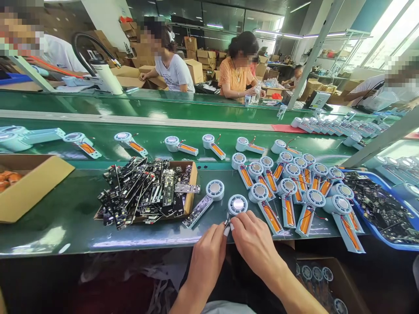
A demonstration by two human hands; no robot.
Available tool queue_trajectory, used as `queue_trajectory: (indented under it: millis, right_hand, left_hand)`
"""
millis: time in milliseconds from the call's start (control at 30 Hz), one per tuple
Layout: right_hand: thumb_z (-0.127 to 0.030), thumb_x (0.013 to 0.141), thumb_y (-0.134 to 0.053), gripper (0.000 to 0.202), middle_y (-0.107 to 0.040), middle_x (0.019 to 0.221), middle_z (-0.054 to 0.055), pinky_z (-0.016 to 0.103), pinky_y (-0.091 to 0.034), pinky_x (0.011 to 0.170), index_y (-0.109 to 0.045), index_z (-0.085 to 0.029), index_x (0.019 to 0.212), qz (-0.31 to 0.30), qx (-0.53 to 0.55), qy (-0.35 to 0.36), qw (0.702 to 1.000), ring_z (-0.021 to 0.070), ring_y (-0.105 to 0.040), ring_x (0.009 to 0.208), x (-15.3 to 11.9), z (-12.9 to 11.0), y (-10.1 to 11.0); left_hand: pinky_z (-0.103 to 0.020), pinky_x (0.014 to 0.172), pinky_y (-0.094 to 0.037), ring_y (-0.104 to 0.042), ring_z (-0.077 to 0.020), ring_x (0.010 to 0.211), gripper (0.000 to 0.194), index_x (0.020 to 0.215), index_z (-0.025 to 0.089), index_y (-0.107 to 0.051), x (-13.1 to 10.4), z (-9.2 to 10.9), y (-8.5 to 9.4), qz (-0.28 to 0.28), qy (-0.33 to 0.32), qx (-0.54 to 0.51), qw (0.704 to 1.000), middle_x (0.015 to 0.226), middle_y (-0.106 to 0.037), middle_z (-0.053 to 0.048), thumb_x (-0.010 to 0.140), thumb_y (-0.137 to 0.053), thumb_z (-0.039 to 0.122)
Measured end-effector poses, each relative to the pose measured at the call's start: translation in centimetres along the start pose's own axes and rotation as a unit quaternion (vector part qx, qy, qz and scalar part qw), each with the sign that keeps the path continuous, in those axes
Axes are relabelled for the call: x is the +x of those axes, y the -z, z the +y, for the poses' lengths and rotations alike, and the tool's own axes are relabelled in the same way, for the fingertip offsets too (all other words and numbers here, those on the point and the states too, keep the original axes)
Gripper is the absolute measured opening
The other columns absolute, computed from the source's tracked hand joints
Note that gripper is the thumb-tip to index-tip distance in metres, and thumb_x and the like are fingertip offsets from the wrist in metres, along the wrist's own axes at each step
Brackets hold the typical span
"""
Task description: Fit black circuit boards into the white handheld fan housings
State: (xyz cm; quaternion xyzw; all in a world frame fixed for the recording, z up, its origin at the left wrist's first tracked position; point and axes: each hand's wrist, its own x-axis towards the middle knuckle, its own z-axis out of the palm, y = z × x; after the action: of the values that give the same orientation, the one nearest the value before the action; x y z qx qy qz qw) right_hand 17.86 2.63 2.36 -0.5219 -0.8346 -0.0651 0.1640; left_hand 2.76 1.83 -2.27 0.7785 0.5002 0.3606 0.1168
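Observation:
Both my hands meet at the near edge of the green bench on one small fan unit [237,205], a round white head on a handle. My left hand [209,253] pinches the lower end of its handle from the left. My right hand [253,240] covers the handle from the right, fingers closed on it. Only the round head shows above my fingers. Just left lies another fan unit [206,201] with a bare circuit board in its handle.
A cardboard box [191,183] heaped with black circuit boards stands to the left. Several fan units with orange batteries [294,196] crowd the right. A blue tray [386,235] holds more boards. More units ride the conveyor [183,146]. Other people work across the line.

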Motion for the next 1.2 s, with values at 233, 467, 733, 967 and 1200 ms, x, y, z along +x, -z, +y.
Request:
queue_trajectory:
  millis: [233, 467, 733, 967, 1200]
  right_hand:
    - [-0.007, 0.095, -0.054, 0.020, -0.070, 0.092, 0.004, 0.029, -0.050, 0.071, -0.064, -0.020, 0.106, -0.008, 0.146, -0.014, 0.989, 0.0192, -0.063, 0.082, 0.1, 1.9, 0.1]
    - [-0.005, 0.093, -0.053, 0.024, -0.070, 0.090, 0.004, 0.026, -0.052, 0.072, -0.068, -0.021, 0.104, -0.043, 0.204, 0.025, 0.978, 0.0182, -0.064, 0.083, 0.3, 2.7, 0.5]
    - [-0.018, 0.096, -0.053, 0.021, -0.072, 0.108, 0.007, 0.029, -0.057, 0.079, -0.068, -0.022, 0.110, 0.038, 0.351, -0.133, 0.926, 0.0201, -0.069, 0.095, -1.3, 2.9, 0.8]
    - [-0.016, 0.089, -0.054, 0.028, -0.073, 0.091, 0.004, 0.026, -0.054, 0.064, -0.070, -0.022, 0.112, -0.019, 0.388, -0.193, 0.901, 0.0165, -0.066, 0.072, -2.8, 2.2, 1.7]
    - [-0.033, 0.092, -0.061, 0.020, -0.074, 0.091, 0.006, 0.027, -0.053, 0.070, -0.075, -0.020, 0.093, 0.032, 0.532, -0.247, 0.809, 0.0180, -0.067, 0.080, -0.7, 2.6, 0.8]
  left_hand:
    - [-0.029, 0.064, -0.051, -0.069, -0.0202, 0.073, 0.028, 0.098, 0.021, -0.067, 1.4, -1.0, 1.9, -0.092, -0.015, -0.084, 0.992, 0.084, -0.069, -0.004, 0.099, -0.040, 0.015]
    - [-0.027, 0.063, -0.048, -0.064, -0.0177, 0.069, 0.031, 0.087, 0.021, -0.068, 2.6, -1.4, 2.8, -0.136, -0.024, -0.111, 0.984, 0.075, -0.066, -0.003, 0.101, -0.040, 0.023]
    - [-0.034, 0.084, -0.058, -0.073, -0.0228, 0.097, 0.032, 0.108, 0.024, -0.072, 2.2, -1.8, 2.6, -0.122, 0.061, -0.138, 0.981, 0.104, -0.078, -0.007, 0.097, -0.043, 0.024]
    - [-0.038, 0.080, -0.060, -0.075, -0.0275, 0.100, 0.035, 0.118, 0.021, -0.066, 1.1, -1.4, 2.3, -0.100, 0.160, -0.119, 0.975, 0.112, -0.078, -0.010, 0.096, -0.042, 0.032]
    - [-0.038, 0.086, -0.061, -0.074, -0.0255, 0.104, 0.030, 0.116, 0.022, -0.064, 0.9, -1.1, 2.2, -0.064, 0.140, -0.130, 0.980, 0.113, -0.078, -0.009, 0.095, -0.043, 0.029]
